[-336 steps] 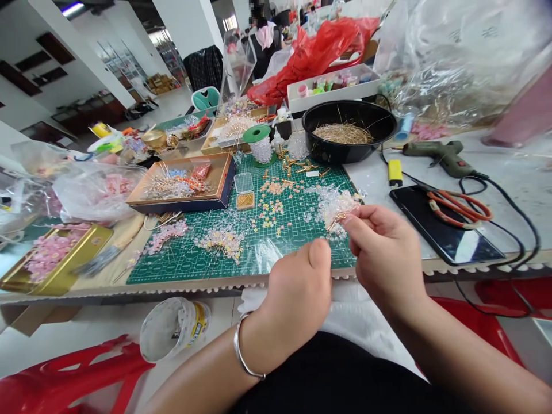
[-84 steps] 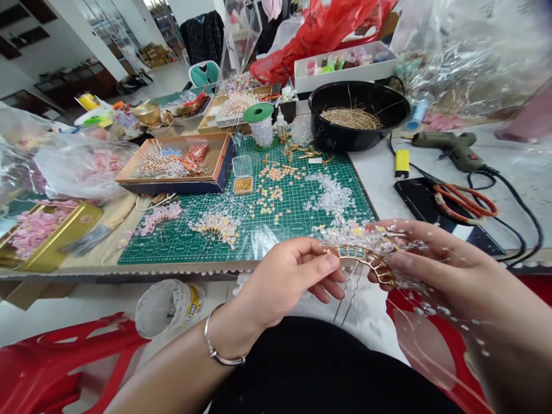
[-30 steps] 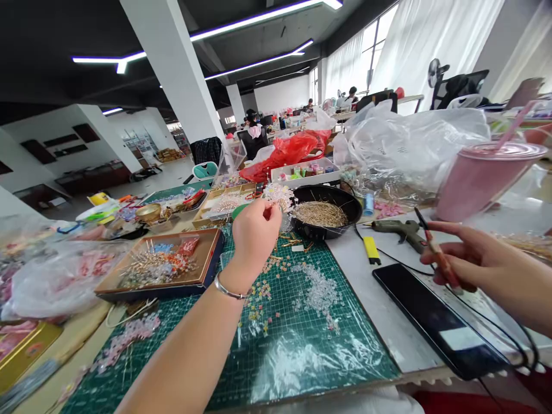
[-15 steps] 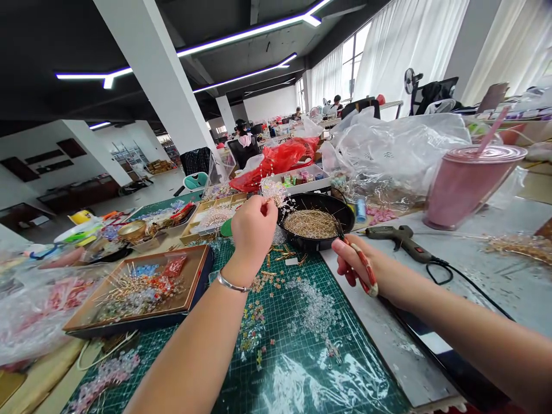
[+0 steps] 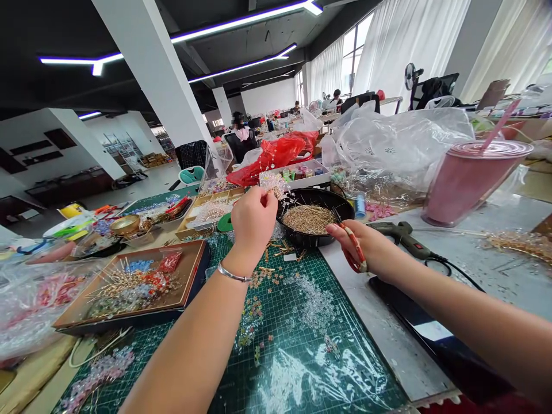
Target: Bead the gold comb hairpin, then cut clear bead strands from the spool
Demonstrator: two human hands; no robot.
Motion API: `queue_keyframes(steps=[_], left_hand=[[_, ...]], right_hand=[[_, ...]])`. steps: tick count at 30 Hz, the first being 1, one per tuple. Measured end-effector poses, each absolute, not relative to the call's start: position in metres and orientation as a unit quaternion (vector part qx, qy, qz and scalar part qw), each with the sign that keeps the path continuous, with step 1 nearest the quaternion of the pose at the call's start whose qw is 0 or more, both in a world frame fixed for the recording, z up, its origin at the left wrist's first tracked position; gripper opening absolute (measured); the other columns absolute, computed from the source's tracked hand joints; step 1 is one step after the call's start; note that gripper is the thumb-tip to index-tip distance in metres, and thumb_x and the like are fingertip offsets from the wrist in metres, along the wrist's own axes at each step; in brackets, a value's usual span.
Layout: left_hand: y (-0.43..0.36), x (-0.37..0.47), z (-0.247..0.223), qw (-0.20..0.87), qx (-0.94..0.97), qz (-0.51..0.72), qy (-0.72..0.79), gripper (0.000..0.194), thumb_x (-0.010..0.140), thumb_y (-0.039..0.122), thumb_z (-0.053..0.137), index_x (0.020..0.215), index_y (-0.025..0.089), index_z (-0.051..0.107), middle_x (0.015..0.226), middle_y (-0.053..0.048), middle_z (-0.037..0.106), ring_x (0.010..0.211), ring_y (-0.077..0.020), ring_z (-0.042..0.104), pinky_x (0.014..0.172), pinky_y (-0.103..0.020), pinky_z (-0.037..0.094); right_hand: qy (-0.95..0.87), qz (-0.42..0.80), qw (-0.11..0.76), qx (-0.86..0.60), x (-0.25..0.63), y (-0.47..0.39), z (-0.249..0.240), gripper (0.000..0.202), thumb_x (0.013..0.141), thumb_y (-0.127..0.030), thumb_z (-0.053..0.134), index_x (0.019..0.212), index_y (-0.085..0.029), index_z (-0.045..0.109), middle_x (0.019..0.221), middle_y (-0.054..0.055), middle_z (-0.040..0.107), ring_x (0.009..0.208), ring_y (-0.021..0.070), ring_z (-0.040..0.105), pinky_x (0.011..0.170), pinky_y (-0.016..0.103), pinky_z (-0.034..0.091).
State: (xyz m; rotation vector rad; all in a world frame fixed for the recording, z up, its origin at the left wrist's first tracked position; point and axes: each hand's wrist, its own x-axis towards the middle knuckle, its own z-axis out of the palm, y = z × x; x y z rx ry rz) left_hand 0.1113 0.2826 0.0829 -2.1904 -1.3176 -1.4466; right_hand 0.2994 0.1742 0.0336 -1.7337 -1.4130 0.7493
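Note:
Pinched in the fingers of my left hand (image 5: 255, 215) is a beaded ornament (image 5: 274, 183), a cluster of clear and pale pink beads with thin strands sticking up. My right hand (image 5: 362, 244) is closed around pliers with red-and-cream handles (image 5: 354, 248). Their dark jaws point up-left at the rim of a black round pan (image 5: 334, 198); whether they touch it I cannot tell. Gold wire pins (image 5: 308, 219) fill the pan. On the green cutting mat (image 5: 297, 322) below lie loose clear beads (image 5: 317, 305), small flower beads (image 5: 252, 319) and gold tube pieces.
A tray of beaded stems (image 5: 129, 282) stands left. To the right are a glue gun (image 5: 403, 236) with its cord, a dark flat device (image 5: 414, 310) under my forearm, and a pink drink cup (image 5: 472, 184). Plastic bags (image 5: 397, 144) lie behind. People sit farther back.
My right hand and the pliers have shifted slightly up and left, with the handles turned more upright. My left hand still holds the ornament in nearly the same spot. The camera view has tilted slightly.

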Motion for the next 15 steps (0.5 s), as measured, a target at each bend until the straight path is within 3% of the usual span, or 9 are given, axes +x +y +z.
queue_keyframes(steps=[15], left_hand=[[0.279,0.112,0.09,0.098,-0.732,-0.5,-0.452,0.018,0.084,0.027,0.054,0.068,0.019,0.057,0.063,-0.003,0.062,0.057,-0.0141,0.052,0.055,-0.029,0.032]], right_hand=[[-0.648,0.377,0.278,-0.6,0.264,0.13,0.057,0.048,0.085,-0.069,0.032,0.087,-0.021,0.04,0.077,0.002,0.057,0.065,0.0138,0.054,0.055,0.026,0.039]])
